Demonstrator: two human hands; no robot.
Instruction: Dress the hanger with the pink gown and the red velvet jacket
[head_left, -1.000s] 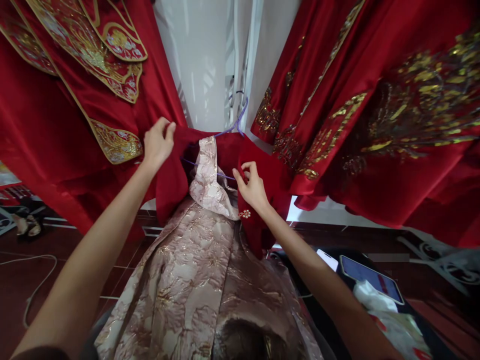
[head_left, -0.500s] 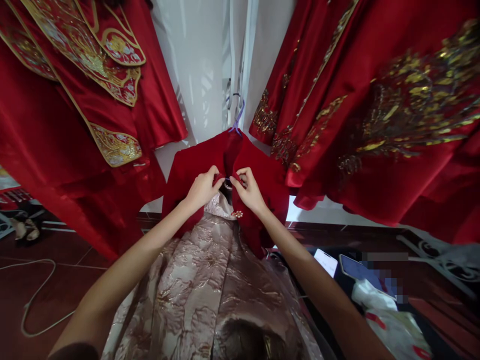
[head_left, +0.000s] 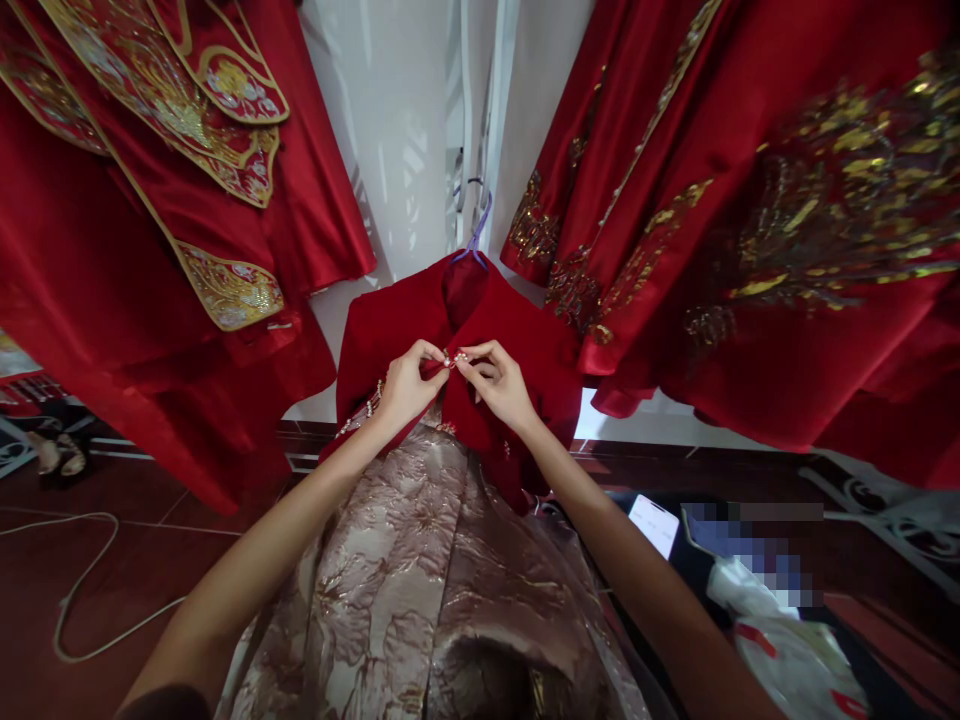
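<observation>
A short red velvet jacket point(head_left: 517, 340) hangs on a purple hanger point(head_left: 477, 232) over a pink and gold brocade dress point(head_left: 420, 570). My left hand point(head_left: 409, 385) and my right hand point(head_left: 499, 383) meet at the jacket's front opening just below the collar. Both pinch the two front edges together at a small pearly clasp point(head_left: 452, 357). The jacket's front is drawn closed over the dress top.
Red robes with gold embroidery hang at the left point(head_left: 150, 200) and right point(head_left: 750, 220). Behind the jacket is a white wall with a rail point(head_left: 480, 100). A white cable point(head_left: 82, 600) lies on the dark floor. A phone point(head_left: 654, 522) and white packaging point(head_left: 795, 650) lie at the lower right.
My left hand came in from the jacket's left shoulder to the front opening. The two front edges have been pulled together over the pink dress, and both hands now pinch the clasp.
</observation>
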